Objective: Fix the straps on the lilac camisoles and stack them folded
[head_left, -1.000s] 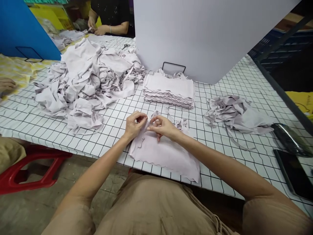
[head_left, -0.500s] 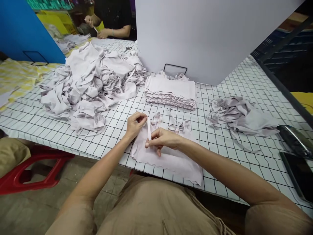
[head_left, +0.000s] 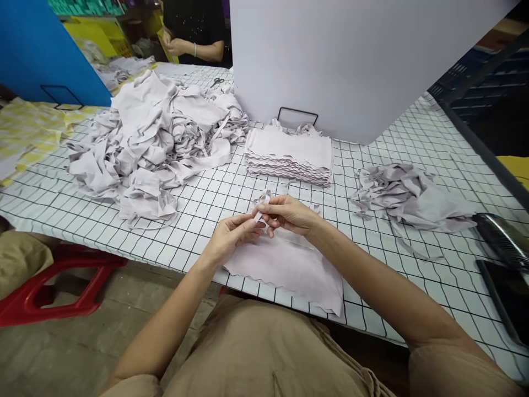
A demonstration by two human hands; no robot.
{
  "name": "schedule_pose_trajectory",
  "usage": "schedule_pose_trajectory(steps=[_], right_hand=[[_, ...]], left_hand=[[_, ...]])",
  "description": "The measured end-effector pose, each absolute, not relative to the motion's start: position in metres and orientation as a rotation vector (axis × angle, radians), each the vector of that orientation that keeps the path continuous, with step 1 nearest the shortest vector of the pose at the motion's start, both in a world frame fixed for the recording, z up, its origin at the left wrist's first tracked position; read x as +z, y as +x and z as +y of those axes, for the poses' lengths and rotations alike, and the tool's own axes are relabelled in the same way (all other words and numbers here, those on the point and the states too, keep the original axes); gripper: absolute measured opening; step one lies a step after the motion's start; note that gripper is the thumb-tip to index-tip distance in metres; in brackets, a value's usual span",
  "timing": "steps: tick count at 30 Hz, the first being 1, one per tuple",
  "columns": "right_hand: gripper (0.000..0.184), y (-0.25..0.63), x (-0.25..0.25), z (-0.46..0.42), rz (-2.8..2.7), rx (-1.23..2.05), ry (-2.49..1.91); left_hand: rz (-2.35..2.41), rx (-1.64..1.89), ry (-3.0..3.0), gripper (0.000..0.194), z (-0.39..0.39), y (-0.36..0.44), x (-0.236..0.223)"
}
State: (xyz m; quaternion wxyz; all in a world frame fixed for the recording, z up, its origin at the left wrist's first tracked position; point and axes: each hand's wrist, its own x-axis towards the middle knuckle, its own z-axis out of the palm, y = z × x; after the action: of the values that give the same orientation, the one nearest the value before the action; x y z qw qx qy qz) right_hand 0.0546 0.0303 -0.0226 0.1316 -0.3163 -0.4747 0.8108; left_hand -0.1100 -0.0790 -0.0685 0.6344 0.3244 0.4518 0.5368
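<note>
A pale lilac fabric piece with a wavy lower edge (head_left: 285, 270) lies flat at the table's front edge, with narrow straps at its top. Above its upper left part my left hand (head_left: 233, 234) pinches a narrow fabric strap (head_left: 260, 214). My right hand (head_left: 291, 214) meets it there, thumb and fingers closed on the same strap. The fingertips of both hands nearly touch, and part of the strap is hidden behind them. Just beyond lies a neat stack of matching fabric pieces (head_left: 289, 151).
A large heap of crumpled fabric (head_left: 152, 132) fills the left. To the right are a smaller fabric bundle (head_left: 409, 196), a dark shiny object (head_left: 502, 240) and a phone (head_left: 504, 298). A white panel (head_left: 330, 66) stands behind; across the table sits another person (head_left: 194, 33).
The strap was drawn out straight between my hands half a second ago. Now my left hand has come lower and rightward, my right hand has risen, and both meet at the strap.
</note>
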Motion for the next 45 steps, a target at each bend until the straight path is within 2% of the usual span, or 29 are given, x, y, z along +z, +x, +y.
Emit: schedule_pose_trajectory(steps=[7,10,12,14,16,20,21,24,26,29,33,35,39,45], right_hand=[[0.048,0.065,-0.027,0.029,-1.491,2.187,-1.027],[0.042,0.074,-0.03,0.028,-1.805,1.541,-1.128],[0.031,0.079,-0.032,0.026,-1.978,1.096,-0.968],[0.022,0.081,-0.033,0.023,-2.144,0.959,-0.707],[0.016,0.082,-0.036,0.021,-2.254,1.001,-0.542],[0.01,0.083,-0.041,0.018,-2.248,1.036,-0.567],[0.011,0.084,-0.042,0.017,-2.225,1.081,-0.576],[0.03,0.088,-0.042,0.016,-2.128,1.332,-0.569],[0.031,0.09,-0.042,0.017,-2.129,1.419,-0.577],[0.019,0.094,-0.042,0.022,-2.217,1.343,-0.624],[0.018,0.098,-0.047,0.026,-2.195,1.24,-0.671],[0.015,0.1,-0.052,0.026,-2.138,1.236,-0.69],[0.007,0.105,-0.061,0.022,-2.042,1.26,-0.759],[0.007,0.109,-0.07,0.012,-2.138,1.182,-0.773]], left_hand=[[1.205,1.332,0.784,0.03,-0.077,-0.106,-0.066],[1.293,1.343,0.913,0.025,-0.076,-0.105,-0.059],[1.334,1.335,0.99,0.022,-0.075,-0.104,-0.055],[1.353,1.327,1.063,0.019,-0.075,-0.101,-0.053],[1.374,1.331,1.127,0.015,-0.074,-0.098,-0.052],[1.406,1.343,1.216,0.01,-0.073,-0.092,-0.052],[1.407,1.342,1.232,0.009,-0.073,-0.09,-0.053],[1.423,1.334,1.304,0.007,-0.072,-0.086,-0.053],[1.443,1.322,1.393,0.008,-0.071,-0.085,-0.051],[1.458,1.308,1.519,0.008,-0.069,-0.085,-0.047],[1.495,1.22,1.666,0.005,-0.068,-0.088,-0.05],[1.587,1.045,1.821,0.004,-0.07,-0.089,-0.055],[1.811,0.678,2.007,0.02,-0.074,-0.089,-0.067],[1.769,0.666,1.994,0.013,-0.075,-0.089,-0.075]])
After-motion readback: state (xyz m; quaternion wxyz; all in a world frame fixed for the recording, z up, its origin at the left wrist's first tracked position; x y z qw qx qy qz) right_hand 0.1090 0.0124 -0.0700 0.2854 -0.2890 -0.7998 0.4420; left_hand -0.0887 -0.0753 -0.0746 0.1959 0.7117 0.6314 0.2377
